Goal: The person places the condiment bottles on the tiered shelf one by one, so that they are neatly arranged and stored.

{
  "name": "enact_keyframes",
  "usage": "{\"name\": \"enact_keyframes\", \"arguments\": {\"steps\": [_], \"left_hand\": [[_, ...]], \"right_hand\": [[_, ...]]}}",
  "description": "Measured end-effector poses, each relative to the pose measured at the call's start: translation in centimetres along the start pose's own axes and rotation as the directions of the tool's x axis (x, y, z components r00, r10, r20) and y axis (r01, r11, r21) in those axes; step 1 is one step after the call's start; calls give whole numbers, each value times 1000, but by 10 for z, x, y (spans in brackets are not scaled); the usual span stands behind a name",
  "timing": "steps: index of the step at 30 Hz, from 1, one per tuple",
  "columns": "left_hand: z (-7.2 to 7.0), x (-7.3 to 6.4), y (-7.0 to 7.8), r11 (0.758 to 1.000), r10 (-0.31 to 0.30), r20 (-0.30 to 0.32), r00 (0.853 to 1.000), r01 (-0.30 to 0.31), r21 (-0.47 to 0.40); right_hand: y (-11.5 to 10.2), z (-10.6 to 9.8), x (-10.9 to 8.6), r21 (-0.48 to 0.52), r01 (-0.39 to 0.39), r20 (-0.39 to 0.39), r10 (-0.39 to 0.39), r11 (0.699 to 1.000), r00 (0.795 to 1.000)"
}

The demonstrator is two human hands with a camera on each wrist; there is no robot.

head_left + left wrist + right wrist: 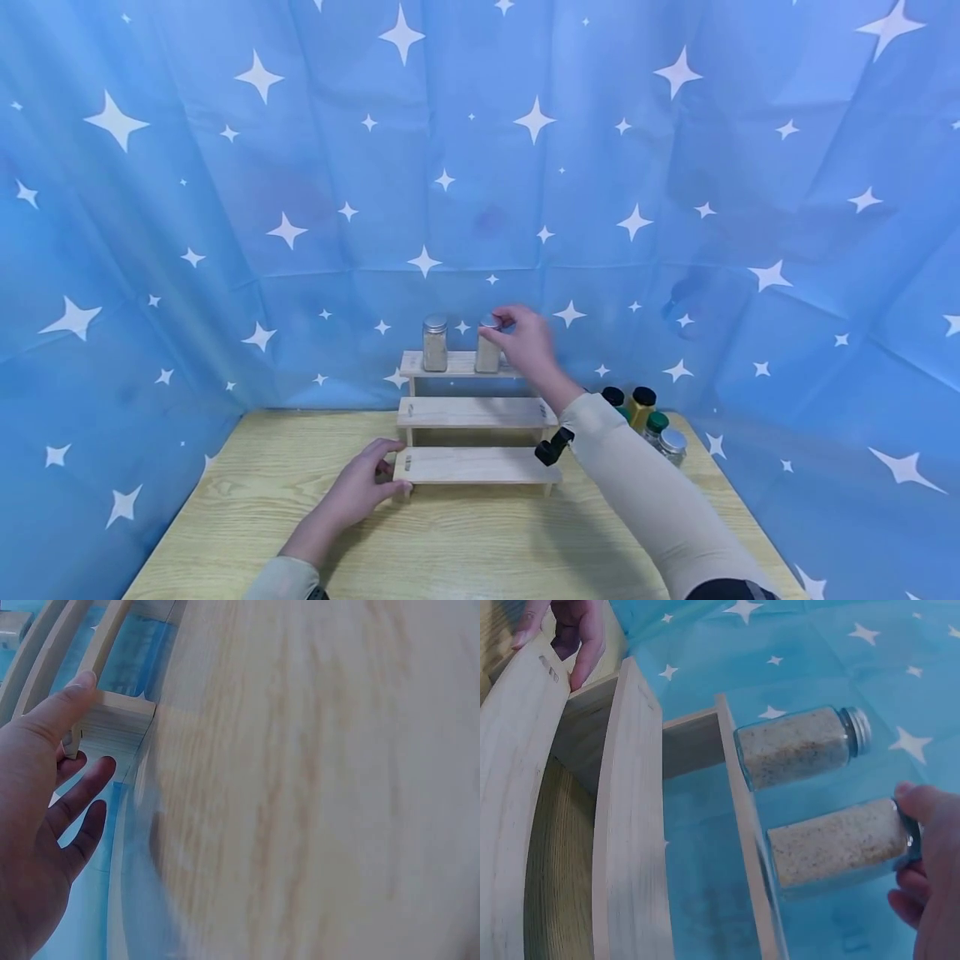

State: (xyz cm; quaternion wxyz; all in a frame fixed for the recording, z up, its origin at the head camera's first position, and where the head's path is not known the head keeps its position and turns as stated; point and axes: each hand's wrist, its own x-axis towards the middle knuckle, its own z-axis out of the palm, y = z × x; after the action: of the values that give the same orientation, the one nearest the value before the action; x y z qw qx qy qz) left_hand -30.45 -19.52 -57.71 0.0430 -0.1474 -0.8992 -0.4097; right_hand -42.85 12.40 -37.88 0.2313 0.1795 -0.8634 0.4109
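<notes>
1. The right hand [531, 346] pinches the right jar [487, 358] by its silver lid, between thumb and fingers.
2. The left hand [360, 483] grips the left end of the lowest step of the wooden rack [476, 410], thumb toward the front edge and fingers toward the back.
3. The right jar is upright, its base at the rack's top step; pale, speckled grains fill most of its clear body.
4. Just beside it, on that same step toward the left end, stands the left jar [435, 348], similarly filled and silver-lidded.
5. The three-step rack stands on the wood-grained tabletop [300, 467].
6. Beyond the right sleeve [645, 492], which hides part of the group, are a black-capped yellow jar [641, 411], another black cap [612, 396], a green-capped jar [656, 423] and a silver-lidded jar [672, 446].
7. Blue cloth [487, 158] with white stars hangs behind and along both sides.
</notes>
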Motion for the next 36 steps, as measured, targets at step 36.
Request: {"name": "enact_keyframes", "arguments": {"steps": [36], "left_hand": [[-1, 0, -1, 1000, -3, 5, 1000, 3, -14]], "right_hand": [[11, 24, 0, 25, 48, -15, -47, 999, 999]]}}
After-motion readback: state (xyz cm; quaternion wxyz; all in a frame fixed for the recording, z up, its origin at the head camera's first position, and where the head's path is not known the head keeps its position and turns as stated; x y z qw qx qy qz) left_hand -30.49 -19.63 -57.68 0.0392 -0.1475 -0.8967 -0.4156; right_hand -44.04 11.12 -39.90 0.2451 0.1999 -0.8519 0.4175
